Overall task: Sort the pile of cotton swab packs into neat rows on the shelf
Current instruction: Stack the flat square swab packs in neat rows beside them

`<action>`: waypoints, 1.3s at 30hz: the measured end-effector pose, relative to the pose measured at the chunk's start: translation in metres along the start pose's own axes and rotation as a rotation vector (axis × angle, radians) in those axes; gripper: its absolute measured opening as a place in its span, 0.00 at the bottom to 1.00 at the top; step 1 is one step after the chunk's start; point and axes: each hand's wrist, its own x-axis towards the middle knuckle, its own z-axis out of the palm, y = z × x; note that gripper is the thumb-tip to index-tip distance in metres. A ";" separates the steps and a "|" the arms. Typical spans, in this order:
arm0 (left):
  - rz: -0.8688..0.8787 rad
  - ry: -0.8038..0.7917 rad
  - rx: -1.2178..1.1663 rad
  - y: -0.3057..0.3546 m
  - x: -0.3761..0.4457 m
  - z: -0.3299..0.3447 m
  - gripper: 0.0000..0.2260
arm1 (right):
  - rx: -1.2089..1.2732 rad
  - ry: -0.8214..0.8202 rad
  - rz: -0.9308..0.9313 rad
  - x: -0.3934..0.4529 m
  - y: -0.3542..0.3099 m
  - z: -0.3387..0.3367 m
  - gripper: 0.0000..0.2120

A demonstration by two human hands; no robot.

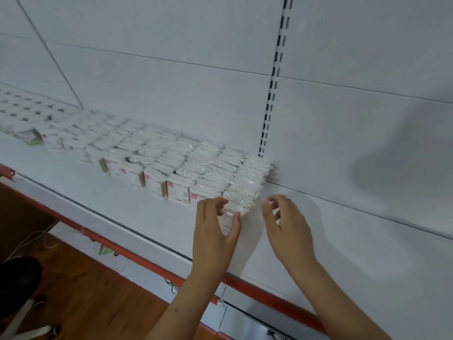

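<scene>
— What are your hands doing?

— Your left hand (215, 227) pinches a clear-wrapped pack of white cotton swabs (229, 218) between thumb and curled fingers, down on the white metal shelf (137, 217). Your right hand (284, 222) sits just right of it, fingers loosely curled; whether they hold anything, I cannot tell.

— And past your fingertips?

— The rows of white swab packs (186, 165) start right beyond them, running back to the left along the white back panel (171, 89).

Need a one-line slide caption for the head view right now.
Left hand grips a cotton swab pack at the rows' near right end on the white shelf; right hand hovers beside.
</scene>
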 end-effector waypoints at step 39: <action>-0.035 -1.023 -0.345 0.255 -0.102 0.324 0.08 | -0.022 0.347 0.276 -0.087 0.281 -0.332 0.08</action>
